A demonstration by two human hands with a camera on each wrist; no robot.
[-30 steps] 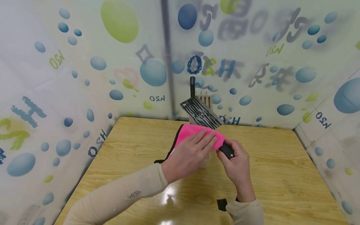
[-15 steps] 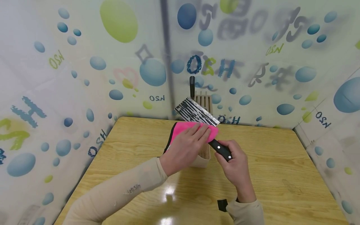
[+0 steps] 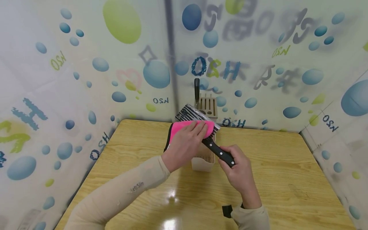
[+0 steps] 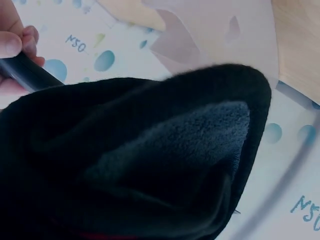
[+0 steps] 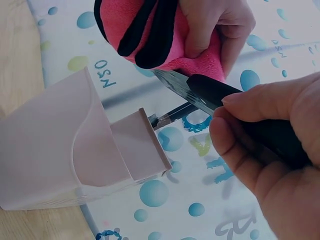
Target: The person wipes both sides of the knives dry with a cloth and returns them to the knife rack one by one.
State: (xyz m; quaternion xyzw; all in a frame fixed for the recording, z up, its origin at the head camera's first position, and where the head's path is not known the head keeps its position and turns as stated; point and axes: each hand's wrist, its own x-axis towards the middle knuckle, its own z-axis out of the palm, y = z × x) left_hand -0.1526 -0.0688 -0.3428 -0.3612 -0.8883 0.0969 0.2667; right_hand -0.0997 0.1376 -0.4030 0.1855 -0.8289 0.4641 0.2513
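Observation:
My right hand [image 3: 241, 171] grips the black riveted handle of a cleaver [image 3: 212, 145], its streaked blade slanting up to the left. My left hand [image 3: 184, 145] lies over a pink cloth [image 3: 176, 128] with black edging and presses it on the blade. From the right wrist view, the left thumb and fingers pinch the folded cloth [image 5: 112, 22] about the blade. Dark trim and the cloth's grey side fill most of the left wrist view. Cloth and hand hide part of the blade.
Behind the cleaver stands a pale knife holder [image 3: 202, 164] with a slotted top. A black-handled knife [image 3: 196, 88] is upright in it. All this is on a wooden table [image 3: 276, 179], enclosed by patterned curtains [image 3: 126, 80].
The cloth and left hand have shifted left and up along the blade, away from the handle. More of the cleaver's handle and the holder shows. The right hand has moved slightly down and left.

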